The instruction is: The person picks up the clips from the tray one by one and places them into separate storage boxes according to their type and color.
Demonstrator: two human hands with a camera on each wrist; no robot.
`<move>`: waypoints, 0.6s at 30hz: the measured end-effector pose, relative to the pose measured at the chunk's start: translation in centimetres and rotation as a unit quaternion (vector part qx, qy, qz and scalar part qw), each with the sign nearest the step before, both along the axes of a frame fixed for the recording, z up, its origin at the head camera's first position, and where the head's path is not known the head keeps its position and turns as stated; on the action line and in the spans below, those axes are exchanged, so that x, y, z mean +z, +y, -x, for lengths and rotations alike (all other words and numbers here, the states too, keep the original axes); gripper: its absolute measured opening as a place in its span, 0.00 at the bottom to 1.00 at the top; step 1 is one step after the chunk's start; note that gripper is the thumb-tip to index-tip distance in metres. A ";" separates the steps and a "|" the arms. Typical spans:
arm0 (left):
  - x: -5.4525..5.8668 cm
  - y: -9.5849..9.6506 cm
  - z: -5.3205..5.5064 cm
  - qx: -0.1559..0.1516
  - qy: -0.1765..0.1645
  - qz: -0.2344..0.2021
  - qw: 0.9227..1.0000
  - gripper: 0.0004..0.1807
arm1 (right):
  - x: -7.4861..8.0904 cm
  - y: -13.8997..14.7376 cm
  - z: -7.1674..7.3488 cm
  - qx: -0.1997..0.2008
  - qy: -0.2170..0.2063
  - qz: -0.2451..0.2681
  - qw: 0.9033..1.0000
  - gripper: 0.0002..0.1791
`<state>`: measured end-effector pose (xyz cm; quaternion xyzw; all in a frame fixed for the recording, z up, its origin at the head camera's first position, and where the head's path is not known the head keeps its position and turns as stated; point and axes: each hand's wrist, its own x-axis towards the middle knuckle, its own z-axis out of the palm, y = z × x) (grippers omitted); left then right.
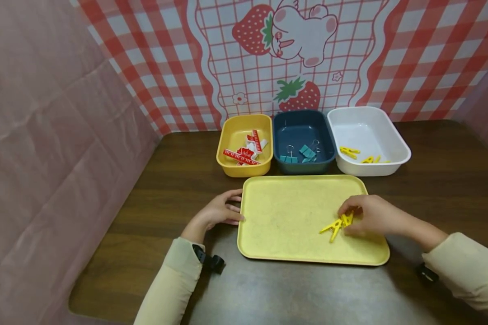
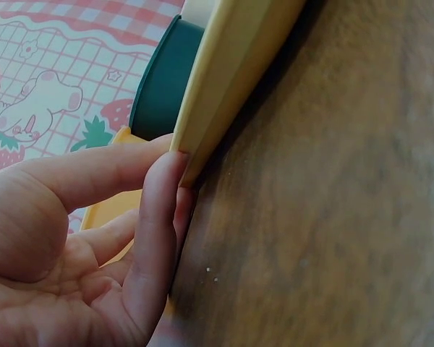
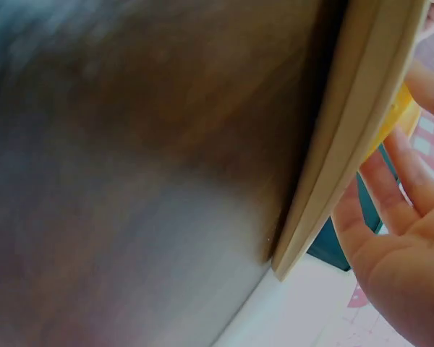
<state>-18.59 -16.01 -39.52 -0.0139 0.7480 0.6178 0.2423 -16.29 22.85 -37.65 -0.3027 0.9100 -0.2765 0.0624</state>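
Observation:
A yellow tray [image 1: 284, 216] lies on the table. My left hand [image 1: 220, 211] is at its left rim, with fingertips and thumb touching the edge. My right hand [image 1: 374, 216] is over the right part of the tray, its thumb and fingers spread around small yellow clothespins [image 1: 332, 229]. These lie close together, and the hand partly hides them. In the right wrist view a bit of yellow clothespin [image 3: 392, 123] shows beyond the tray rim, between thumb and fingers. Whether the fingers touch it is hard to see.
Behind the tray stand three bins in a row. The yellow bin [image 1: 223, 155] contains red and white clips, the dark blue bin [image 1: 282, 131] teal binder clips, the white bin [image 1: 359, 122] several yellow clothespins. A checkered cloth [image 1: 154, 58] hangs behind them.

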 end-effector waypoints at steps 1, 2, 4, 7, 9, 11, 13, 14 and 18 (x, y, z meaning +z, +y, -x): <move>0.0 0.0 0.0 0.000 0.000 0.001 1.000 0.43 | 0.2 0.0 0.1 -0.017 -0.018 0.006 1.000 0.19; 0.0 0.0 0.0 0.000 0.000 0.002 1.000 0.43 | 0.3 0.0 0.2 -0.034 -0.037 0.012 0.999 0.20; 0.0 0.0 0.0 0.000 0.000 0.001 1.000 0.43 | 0.7 0.2 0.6 -0.066 -0.074 0.024 0.995 0.22; 0.0 0.0 0.0 -0.002 0.001 0.002 1.000 0.43 | 1.1 0.6 1.0 -0.121 -0.137 0.063 0.981 0.25; 0.0 0.0 0.0 -0.003 0.003 0.001 1.000 0.43 | 1.4 1.0 1.4 -0.156 -0.172 0.105 0.967 0.27; 0.1 0.0 0.0 -0.005 0.005 0.003 1.000 0.43 | 1.4 1.7 2.0 -0.185 -0.191 0.154 0.952 0.29; 0.1 0.0 0.0 -0.002 0.004 0.003 1.000 0.43 | 1.2 2.4 2.8 -0.205 -0.194 0.205 0.937 0.29; 0.1 0.0 0.0 -0.002 0.004 0.003 1.000 0.43 | 1.1 2.8 3.3 -0.212 -0.191 0.229 0.931 0.28; 0.1 0.0 0.0 -0.001 0.003 0.004 1.000 0.43 | 0.4 4.1 5.3 -0.276 -0.175 0.310 0.893 0.17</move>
